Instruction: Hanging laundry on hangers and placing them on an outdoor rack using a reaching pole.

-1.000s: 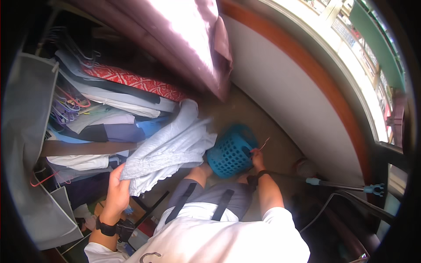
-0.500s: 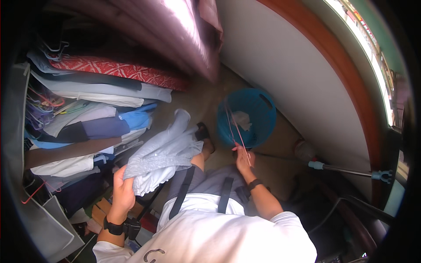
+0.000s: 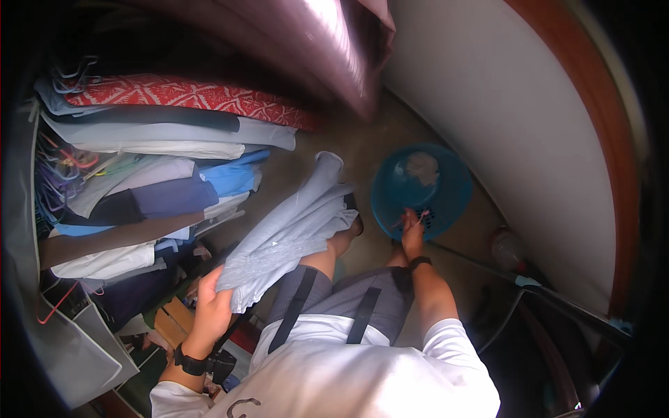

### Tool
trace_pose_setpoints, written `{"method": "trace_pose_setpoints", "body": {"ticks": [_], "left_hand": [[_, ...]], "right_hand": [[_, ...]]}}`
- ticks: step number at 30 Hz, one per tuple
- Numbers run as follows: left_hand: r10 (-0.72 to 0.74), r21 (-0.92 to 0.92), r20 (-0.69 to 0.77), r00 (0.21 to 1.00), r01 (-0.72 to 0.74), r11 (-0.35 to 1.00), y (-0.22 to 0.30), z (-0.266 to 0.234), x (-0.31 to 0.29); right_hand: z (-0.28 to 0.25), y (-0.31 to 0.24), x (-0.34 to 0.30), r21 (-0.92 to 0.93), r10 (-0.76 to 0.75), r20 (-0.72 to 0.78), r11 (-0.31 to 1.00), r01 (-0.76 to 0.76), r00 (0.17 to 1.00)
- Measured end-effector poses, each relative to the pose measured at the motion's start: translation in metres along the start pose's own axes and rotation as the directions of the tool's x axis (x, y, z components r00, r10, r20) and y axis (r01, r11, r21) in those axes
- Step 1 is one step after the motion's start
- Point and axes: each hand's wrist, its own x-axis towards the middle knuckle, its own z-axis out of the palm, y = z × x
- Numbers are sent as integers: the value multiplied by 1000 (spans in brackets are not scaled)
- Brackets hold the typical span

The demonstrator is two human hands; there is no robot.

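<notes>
My left hand (image 3: 211, 305) is closed on one end of a light grey garment (image 3: 293, 233), which drapes away to the far right beside my leg. Over the near rim of a blue plastic basket (image 3: 456, 191), my right hand (image 3: 412, 238) grips a thin pink clothes hanger (image 3: 424, 214). The hanger is seen nearly end-on and partly hidden by the fingers. A pale crumpled cloth (image 3: 422, 167) lies inside the basket.
Clothes on hangers fill a rack at the left, among them a red patterned garment (image 3: 181, 97). A shiny mauve curtain (image 3: 334, 49) hangs at the top. A white wall (image 3: 488, 83) curves along the right. A metal pole (image 3: 481, 265) lies near a clear bottle (image 3: 504, 245).
My right hand has turned the pink hanger, which showed lengthwise over the basket before. The view has shifted, so the basket sits farther right. My left hand still grips the grey garment.
</notes>
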Motion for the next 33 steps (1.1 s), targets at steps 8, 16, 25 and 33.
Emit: {"method": "trace_pose_setpoints", "body": {"ticks": [8,16,25,33], "left_hand": [[-39,151,76,996,27,988,3,6,9],[-64,205,147,987,33,978,-9,12,19],[-135,128,131,982,118,985,-18,16,16],[-168,139,181,969,144,980,-27,20,26]], "right_hand": [[-11,-15,29,296,152,-20,945,-139,988],[-46,125,29,745,766,-102,482,-461,635],[-65,102,16,588,811,317,239,-773,492],[-42,107,3,727,812,319,121,-676,489]]}}
